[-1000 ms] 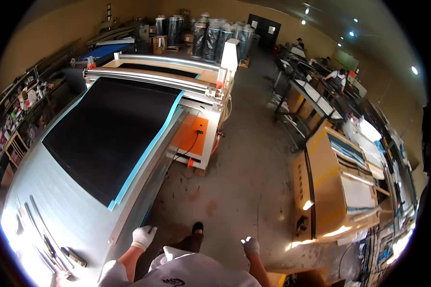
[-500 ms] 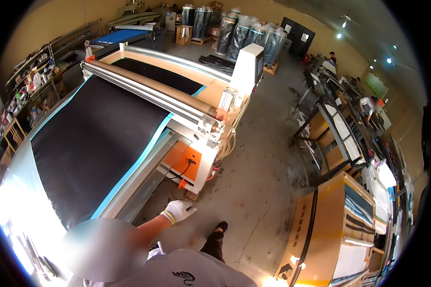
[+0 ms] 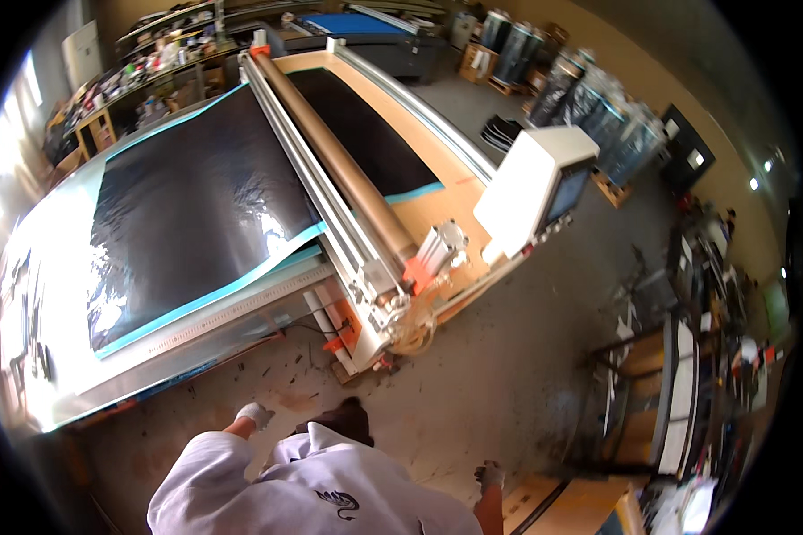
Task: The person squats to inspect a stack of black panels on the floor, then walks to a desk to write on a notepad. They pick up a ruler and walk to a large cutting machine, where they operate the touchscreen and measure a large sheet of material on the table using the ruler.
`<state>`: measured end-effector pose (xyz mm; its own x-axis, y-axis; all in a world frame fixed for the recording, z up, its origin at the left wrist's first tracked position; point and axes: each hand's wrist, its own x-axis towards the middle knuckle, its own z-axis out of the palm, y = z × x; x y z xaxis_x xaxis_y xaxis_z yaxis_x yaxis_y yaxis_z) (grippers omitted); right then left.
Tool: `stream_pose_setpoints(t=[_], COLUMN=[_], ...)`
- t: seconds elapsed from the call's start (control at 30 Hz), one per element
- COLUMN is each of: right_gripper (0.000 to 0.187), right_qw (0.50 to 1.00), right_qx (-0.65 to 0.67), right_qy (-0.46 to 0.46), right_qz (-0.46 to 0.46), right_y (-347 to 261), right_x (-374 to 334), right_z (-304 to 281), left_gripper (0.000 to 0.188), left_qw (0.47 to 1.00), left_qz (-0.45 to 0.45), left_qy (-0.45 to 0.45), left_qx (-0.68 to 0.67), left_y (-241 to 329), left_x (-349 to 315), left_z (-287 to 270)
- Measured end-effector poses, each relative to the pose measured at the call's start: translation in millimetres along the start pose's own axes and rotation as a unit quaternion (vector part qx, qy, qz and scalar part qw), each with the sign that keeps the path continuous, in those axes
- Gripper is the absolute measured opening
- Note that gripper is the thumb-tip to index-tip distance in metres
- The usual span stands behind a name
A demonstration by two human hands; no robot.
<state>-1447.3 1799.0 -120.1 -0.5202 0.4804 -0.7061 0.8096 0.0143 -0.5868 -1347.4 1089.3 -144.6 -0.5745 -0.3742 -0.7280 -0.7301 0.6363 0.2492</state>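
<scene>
My left hand [image 3: 256, 415], in a white glove, hangs over the floor near the front edge of a long flat machine bed [image 3: 201, 314]. Its fingers are loosely apart and hold nothing. My right hand [image 3: 489, 475], also gloved, is out to my right beside a cardboard box, its fingers loosely bent apart with nothing seen in them. Neither hand touches anything. A wide black sheet with light-blue edges [image 3: 201, 214] lies on the bed. It passes under a gantry with a brown roller [image 3: 339, 156], and more black sheet [image 3: 366, 134] shows beyond.
A white control box with a screen [image 3: 531, 187] stands at the machine's right end. Large plastic-wrapped rolls [image 3: 611, 134] stand at the back right. The cardboard box [image 3: 553, 504] is at lower right, near a rack [image 3: 638, 392]. Cluttered shelves [image 3: 156, 85] line the far left.
My view has turned left and moved, so the machine looks shifted and my body shows more fully. My left hand has drawn away from the machine's orange end; my right hand has come into view.
</scene>
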Motion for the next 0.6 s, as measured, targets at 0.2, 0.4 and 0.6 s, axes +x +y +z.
stream_pose_setpoints(t=[0.2, 0.4, 0.6], right_gripper=[0.013, 0.009, 0.010], right_qw=[0.977, 0.942, 0.893], right_qx=[-0.079, -0.237, -0.361], right_qy=[-0.161, -0.239, -0.267], right_qz=[-0.115, -0.009, 0.022], right_y=[-158.8, -200.5, -243.3], right_x=[49.3, 86.1, 151.1], right_z=[95.2, 90.8, 82.1], left_gripper=[0.048, 0.045, 0.044], left_qw=[0.984, 0.960, 0.956], left_qz=[-0.091, -0.030, -0.039], left_qy=[-0.024, -0.002, 0.085], left_qx=[-0.154, -0.279, -0.277], left_y=[31.1, 208.8, 254.9], left_x=[37.2, 39.1, 20.7], left_z=[64.9, 26.0, 13.9])
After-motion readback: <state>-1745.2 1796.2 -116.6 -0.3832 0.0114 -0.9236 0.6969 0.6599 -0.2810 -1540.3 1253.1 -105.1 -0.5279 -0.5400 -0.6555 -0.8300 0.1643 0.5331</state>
